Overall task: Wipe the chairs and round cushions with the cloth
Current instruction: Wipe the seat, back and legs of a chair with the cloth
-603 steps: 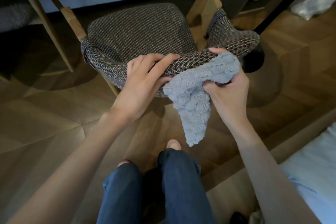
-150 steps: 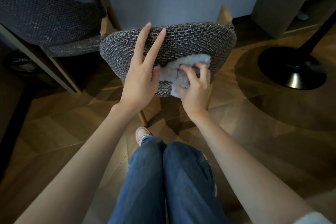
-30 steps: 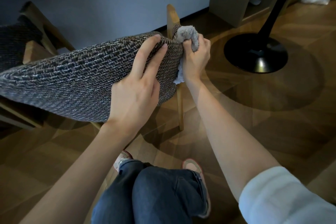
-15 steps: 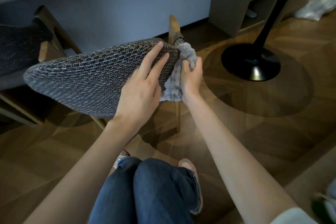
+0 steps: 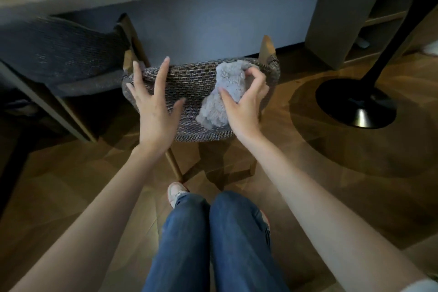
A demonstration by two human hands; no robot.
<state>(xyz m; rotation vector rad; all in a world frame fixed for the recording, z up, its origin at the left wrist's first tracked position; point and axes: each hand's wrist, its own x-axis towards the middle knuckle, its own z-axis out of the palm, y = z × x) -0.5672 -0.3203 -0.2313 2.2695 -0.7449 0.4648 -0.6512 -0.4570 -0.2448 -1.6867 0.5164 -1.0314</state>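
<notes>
A: Why is the left hand point(image 5: 154, 114) splayed like that?

B: Fingers straight and apart, gripping nothing. It looks set to steady the chair point(image 5: 189, 83) by its woven back, though I can't tell if the palm touches.

A: And the cloth point(image 5: 227, 87)?

B: Draped over the back's top edge, right of centre, bunched in the right hand point(image 5: 246, 111), whose fingers curl round it — likely so rim and outer face get rubbed in one pass.

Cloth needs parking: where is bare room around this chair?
Bare floor lies between the chair and the black round base, and left of the knees. Crowded: the chair back, under left hand, right hand and cloth.
</notes>
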